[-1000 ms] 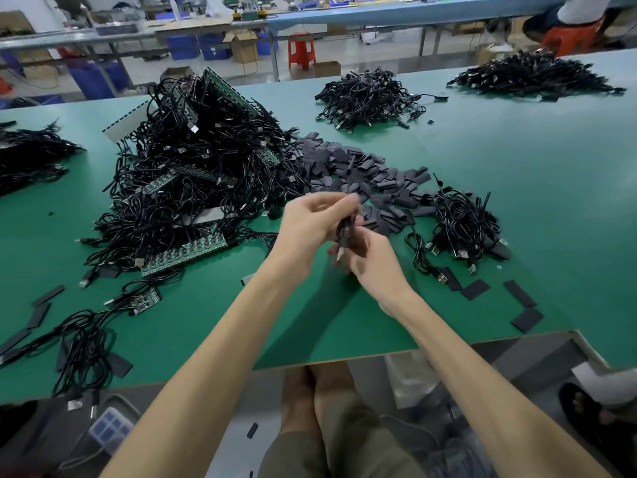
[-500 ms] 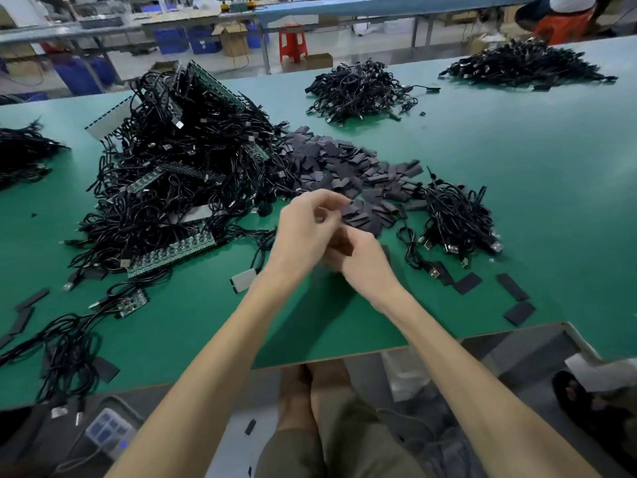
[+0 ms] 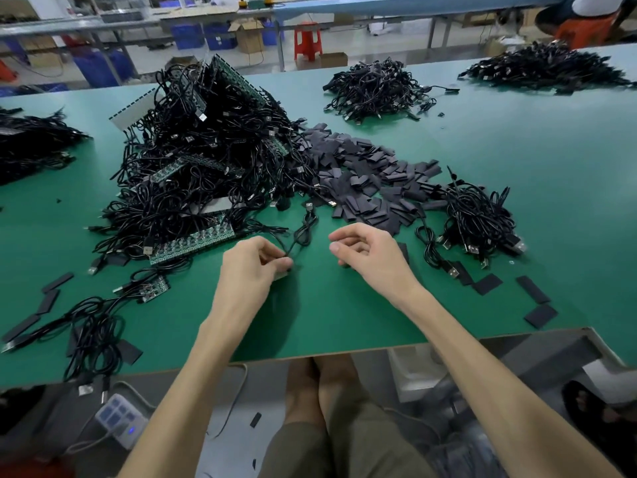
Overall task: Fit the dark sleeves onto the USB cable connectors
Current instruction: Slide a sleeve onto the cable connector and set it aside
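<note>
Just beyond your right hand (image 3: 365, 251), loosely curled and empty, lay the dark sleeve pile (image 3: 362, 174); your left hand (image 3: 255, 263) pinched a black USB cable (image 3: 311, 215) stretching away from you.

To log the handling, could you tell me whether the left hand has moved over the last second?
Yes: the left hand has shifted left, toward the green circuit-board strip, pinching a cable.

Curled fingers of the left hand (image 3: 251, 267) hide the end of the thin black cable (image 3: 304, 232) they pinch; the underside of the right hand (image 3: 368, 253) is unseen. Black cable heap (image 3: 31, 143), at the left edge of the green worktop (image 3: 344, 315), is cropped.
</note>
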